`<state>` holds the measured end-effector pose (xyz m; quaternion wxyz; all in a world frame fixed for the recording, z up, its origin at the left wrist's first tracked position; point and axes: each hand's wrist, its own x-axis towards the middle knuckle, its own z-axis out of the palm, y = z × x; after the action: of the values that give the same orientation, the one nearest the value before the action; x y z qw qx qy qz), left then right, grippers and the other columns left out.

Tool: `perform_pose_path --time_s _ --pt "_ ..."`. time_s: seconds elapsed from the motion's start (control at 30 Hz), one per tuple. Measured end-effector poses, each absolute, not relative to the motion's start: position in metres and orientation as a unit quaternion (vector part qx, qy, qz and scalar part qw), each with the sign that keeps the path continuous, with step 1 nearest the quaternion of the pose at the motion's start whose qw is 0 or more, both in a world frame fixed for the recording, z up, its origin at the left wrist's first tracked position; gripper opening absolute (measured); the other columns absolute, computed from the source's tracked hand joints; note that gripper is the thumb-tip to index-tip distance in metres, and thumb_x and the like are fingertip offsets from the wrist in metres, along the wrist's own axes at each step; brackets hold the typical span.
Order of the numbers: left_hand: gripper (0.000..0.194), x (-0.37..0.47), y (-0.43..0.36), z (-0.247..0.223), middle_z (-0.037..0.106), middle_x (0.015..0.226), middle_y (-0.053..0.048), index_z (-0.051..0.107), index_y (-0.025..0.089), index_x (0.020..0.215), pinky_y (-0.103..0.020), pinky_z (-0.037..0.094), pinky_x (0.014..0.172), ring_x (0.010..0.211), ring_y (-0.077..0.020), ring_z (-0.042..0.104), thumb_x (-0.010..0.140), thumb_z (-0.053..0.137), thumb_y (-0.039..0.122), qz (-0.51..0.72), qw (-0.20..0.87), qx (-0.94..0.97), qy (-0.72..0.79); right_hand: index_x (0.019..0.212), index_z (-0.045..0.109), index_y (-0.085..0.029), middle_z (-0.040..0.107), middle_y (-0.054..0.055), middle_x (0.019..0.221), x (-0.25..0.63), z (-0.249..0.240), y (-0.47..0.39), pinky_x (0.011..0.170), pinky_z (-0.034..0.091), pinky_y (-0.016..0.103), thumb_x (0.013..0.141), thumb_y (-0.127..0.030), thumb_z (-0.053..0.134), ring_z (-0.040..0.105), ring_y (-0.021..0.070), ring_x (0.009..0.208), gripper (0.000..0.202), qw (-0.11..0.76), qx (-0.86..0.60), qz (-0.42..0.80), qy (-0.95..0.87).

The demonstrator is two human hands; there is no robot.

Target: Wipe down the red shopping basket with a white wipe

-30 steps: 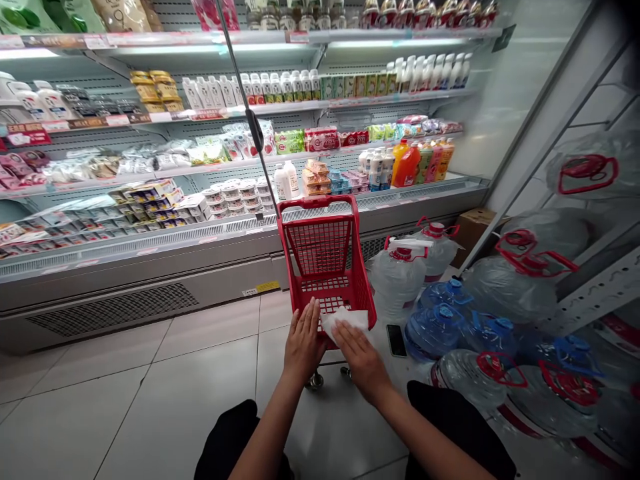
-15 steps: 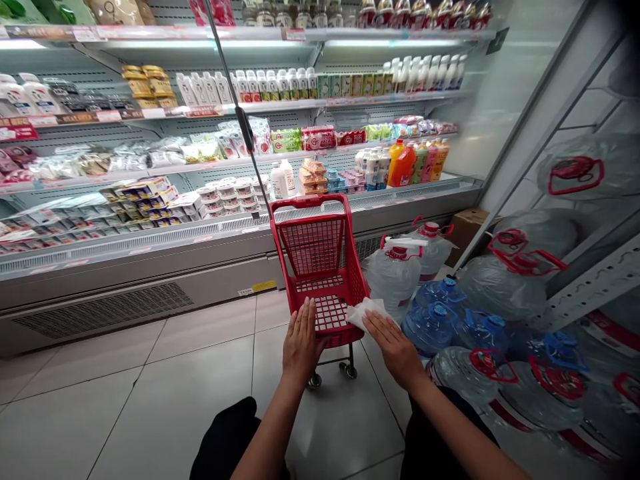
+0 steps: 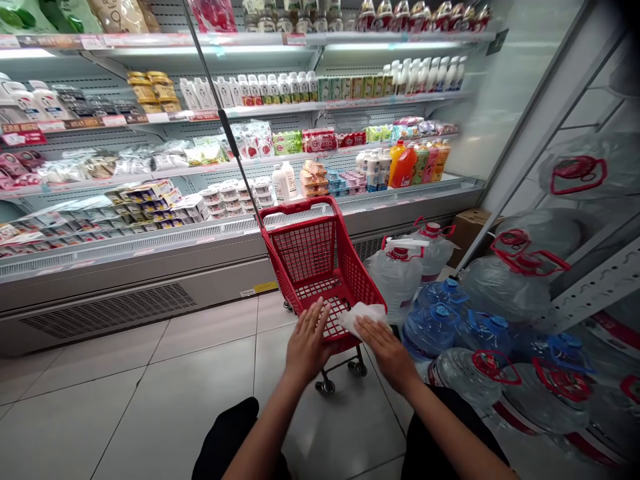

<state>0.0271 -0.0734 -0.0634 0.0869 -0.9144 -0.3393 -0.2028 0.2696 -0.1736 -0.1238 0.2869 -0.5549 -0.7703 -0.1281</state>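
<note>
A small red shopping cart (image 3: 304,250) with a plastic basket stands turned at an angle in front of me. My right hand (image 3: 384,348) presses a crumpled white wipe (image 3: 369,312) onto the basket's near right rim, its fingers lying along the wipe. At the near left rim is my left hand (image 3: 306,343), palm facing the basket, fingers stretched out and nothing in them. Whether its fingertips touch the plastic I cannot tell. A thin dark pole (image 3: 227,130) rises from the cart's far left corner. The basket's near edge is partly hidden behind my hands.
Beyond the cart runs a refrigerated display case (image 3: 200,257) with shelves of bottles, cups and packs. Large blue-capped water jugs (image 3: 431,327) and clear jugs with red handles (image 3: 395,280) crowd the right side. A cardboard box (image 3: 470,233) sits behind them. Pale tiles (image 3: 200,380) cover the floor.
The cart has turned: its far end and pole swung left, its near end shifted right. My left hand moved slightly right along with it. The wipe remains under my right hand.
</note>
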Motion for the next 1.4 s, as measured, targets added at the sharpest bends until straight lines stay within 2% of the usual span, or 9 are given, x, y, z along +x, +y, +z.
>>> perform_pose_path --time_s 0.07,0.17,0.3,0.47,0.63,0.9,1.03,1.2,1.4 --pt "0.113 0.018 -0.053 -0.053 0.027 0.173 -0.012 0.01 0.019 0.17 -0.047 0.027 0.13 0.159 -0.0286 0.03 0.085 0.074 0.059 -0.179 0.071 -0.931 -0.31 0.169 0.018 -0.028 0.043 0.003 0.166 0.295 -0.127 -0.175 0.127 0.035 0.048 0.092 0.003 0.027 0.036 0.0184 0.156 0.083 0.294 -0.584 -0.124 -0.746" --pt "0.11 0.021 -0.034 -0.046 0.027 0.174 -0.009 0.015 0.024 0.169 -0.046 0.025 0.131 0.159 -0.0274 0.031 0.085 0.073 0.065 -0.156 0.066 -0.948 -0.268 0.169 0.015 -0.029 0.04 0.003 0.168 0.314 -0.131 -0.164 0.127 0.036 0.05 0.096 -0.001 0.027 0.034 0.0198 0.156 0.079 0.329 -0.619 -0.11 -0.705" --pt "0.106 0.047 -0.038 -0.058 0.026 0.174 -0.009 0.016 0.025 0.169 -0.049 0.023 0.131 0.159 -0.0288 0.029 0.087 0.074 0.059 -0.185 0.074 -0.931 -0.305 0.169 0.016 -0.03 0.042 0.005 0.167 0.304 -0.132 -0.142 0.125 0.037 0.053 0.1 -0.006 0.026 0.031 0.0219 0.158 0.074 0.396 -0.647 -0.089 -0.645" --pt "0.1 0.074 -0.053 -0.075 0.028 0.173 -0.009 0.019 0.024 0.169 -0.05 0.026 0.13 0.156 -0.03 0.035 0.089 0.072 0.052 -0.21 0.075 -0.914 -0.338 0.169 0.016 -0.028 0.038 0.005 0.169 0.251 -0.13 -0.149 0.128 0.034 0.053 0.102 -0.007 0.026 0.028 0.0222 0.159 0.071 0.381 -0.625 -0.055 -0.679" --pt "0.087 0.091 -0.069 -0.081 0.033 0.171 -0.008 0.009 0.025 0.17 -0.05 0.024 0.13 0.154 -0.0271 0.039 0.097 0.056 0.027 -0.266 0.079 -0.888 -0.367 0.17 0.01 -0.026 0.034 0.006 0.171 0.209 -0.124 -0.166 0.128 0.033 0.051 0.104 -0.01 0.028 0.029 0.0218 0.159 0.07 0.382 -0.616 -0.041 -0.688" --pt "0.105 0.049 -0.037 -0.055 0.021 0.175 -0.008 0.016 0.026 0.169 -0.053 0.021 0.132 0.16 -0.0319 0.025 0.087 0.072 0.06 -0.218 0.093 -0.913 -0.331 0.17 0.009 -0.029 0.035 0.004 0.17 0.269 -0.121 -0.173 0.128 0.033 0.051 0.099 -0.003 0.024 0.03 0.0197 0.158 0.077 0.349 -0.625 -0.051 -0.696" --pt "0.107 0.034 -0.022 -0.05 0.022 0.175 -0.006 0.025 0.031 0.167 -0.061 0.018 0.131 0.162 -0.0386 0.013 0.079 0.082 0.053 -0.219 0.106 -0.901 -0.36 0.17 0.004 -0.027 0.034 0.005 0.171 0.273 -0.124 -0.17 0.127 0.036 0.05 0.099 -0.004 0.026 0.033 0.0212 0.157 0.077 0.354 -0.655 -0.094 -0.661" --pt "0.099 0.051 -0.035 -0.056 0.025 0.175 -0.004 0.029 0.029 0.166 -0.057 0.018 0.132 0.162 -0.0349 0.019 0.082 0.078 0.043 -0.206 0.089 -0.91 -0.349 0.17 0.002 -0.021 0.036 0.011 0.169 0.24 -0.114 -0.138 0.126 0.037 0.049 0.098 -0.001 0.03 0.039 0.0248 0.154 0.08 0.326 -0.639 -0.158 -0.679" --pt "0.101 0.065 -0.044 -0.059 0.022 0.175 -0.009 0.007 0.016 0.17 -0.05 0.017 0.133 0.162 -0.029 0.021 0.089 0.062 0.037 -0.206 0.1 -0.916 -0.33 0.169 -0.001 -0.015 0.038 0.015 0.167 0.216 -0.1 -0.098 0.124 0.039 0.049 0.097 -0.002 0.036 0.042 0.0274 0.152 0.082 0.315 -0.607 -0.199 -0.702"
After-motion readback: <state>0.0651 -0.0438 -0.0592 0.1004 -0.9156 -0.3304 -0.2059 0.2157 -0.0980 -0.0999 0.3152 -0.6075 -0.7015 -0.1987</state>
